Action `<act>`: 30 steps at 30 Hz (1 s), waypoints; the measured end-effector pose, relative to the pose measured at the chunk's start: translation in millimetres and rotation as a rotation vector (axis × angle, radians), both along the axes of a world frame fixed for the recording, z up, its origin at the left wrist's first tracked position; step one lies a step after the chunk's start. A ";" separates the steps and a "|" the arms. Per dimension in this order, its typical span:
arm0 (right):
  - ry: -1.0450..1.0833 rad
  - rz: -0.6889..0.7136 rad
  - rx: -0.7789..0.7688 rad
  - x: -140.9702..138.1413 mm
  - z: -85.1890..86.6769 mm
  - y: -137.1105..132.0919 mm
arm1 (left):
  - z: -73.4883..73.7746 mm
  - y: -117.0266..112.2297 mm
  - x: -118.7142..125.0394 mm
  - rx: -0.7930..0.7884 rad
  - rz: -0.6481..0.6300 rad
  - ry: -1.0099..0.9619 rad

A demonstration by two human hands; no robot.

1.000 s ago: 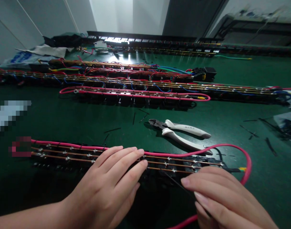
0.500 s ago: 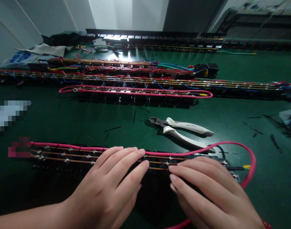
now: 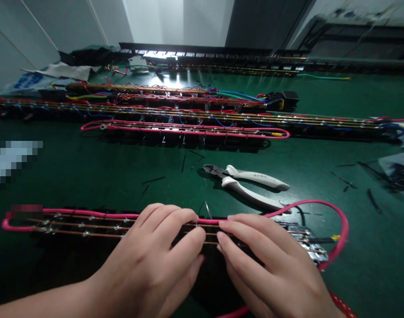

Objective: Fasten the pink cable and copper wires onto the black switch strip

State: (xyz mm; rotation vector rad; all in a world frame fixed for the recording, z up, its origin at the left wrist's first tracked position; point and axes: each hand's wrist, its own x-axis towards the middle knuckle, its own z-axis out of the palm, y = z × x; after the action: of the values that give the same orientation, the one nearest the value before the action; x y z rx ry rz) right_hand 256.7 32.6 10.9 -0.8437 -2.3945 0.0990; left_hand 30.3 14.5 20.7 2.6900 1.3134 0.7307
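Note:
Across the near part of the table lies a long black strip with copper rods (image 3: 101, 234) and shiny solder joints. A thick pink-red cable (image 3: 85, 213) runs along its far edge and loops past both ends. My left hand (image 3: 165, 251) curls over the middle of the strip, index and middle fingertips at the cable and rods. Close beside it, my right hand (image 3: 271, 260) is bent over the strip too, fingertips on the cable and rods. The thumbs are mostly hidden beneath. Between the hands, a thin pale tail (image 3: 207, 210), like a cable tie's end, sticks up behind the cable.
Beyond the strip lie diagonal cutters (image 3: 248, 181) with white handles, jaws pointing left. Black offcuts (image 3: 154, 180) are scattered on the green tabletop (image 3: 116, 163). Farther back is a similar strip with a pink cable (image 3: 188, 130), with longer wired rails (image 3: 288, 117) behind it.
My right hand has moved left, closer to my left hand, and its fingertips now reach the cable. The strip sits slightly further left and nearer. The thin tail stands up more visibly.

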 end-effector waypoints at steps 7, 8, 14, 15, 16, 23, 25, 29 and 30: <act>0.018 -0.001 -0.016 4.0 0.7 0.7 | 6.6 14.9 17.7 -0.320 0.017 -0.021; 0.020 -0.002 -0.016 3.9 0.4 0.8 | 5.1 15.7 18.6 -0.322 0.025 -0.041; 0.028 -0.042 -0.005 -0.4 -2.9 1.9 | -6.3 17.3 14.5 -0.202 0.044 -0.122; 0.040 -0.054 -0.009 -2.3 -1.7 2.9 | -7.2 17.3 14.0 -0.178 0.050 -0.119; 0.047 -0.058 -0.016 -4.4 0.1 4.1 | -7.6 17.2 13.7 -0.158 0.057 -0.113; 0.004 -0.039 -0.085 -10.8 10.3 10.9 | -6.7 15.3 13.0 -0.089 0.071 -0.076; 0.003 -0.019 -0.039 -7.2 8.6 10.3 | -5.9 15.4 11.9 -0.077 0.049 -0.066; -0.029 -0.018 0.001 0.9 6.0 9.1 | -3.7 14.7 11.2 -0.051 0.024 -0.060; -0.021 -0.028 0.010 2.1 5.8 9.1 | -3.4 14.2 11.4 -0.041 0.027 -0.058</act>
State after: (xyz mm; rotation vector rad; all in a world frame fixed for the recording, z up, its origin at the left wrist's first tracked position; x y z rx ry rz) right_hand 258.8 41.7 16.7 -0.8776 -2.4001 0.0665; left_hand 41.6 28.7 17.3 2.6035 1.3389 0.7693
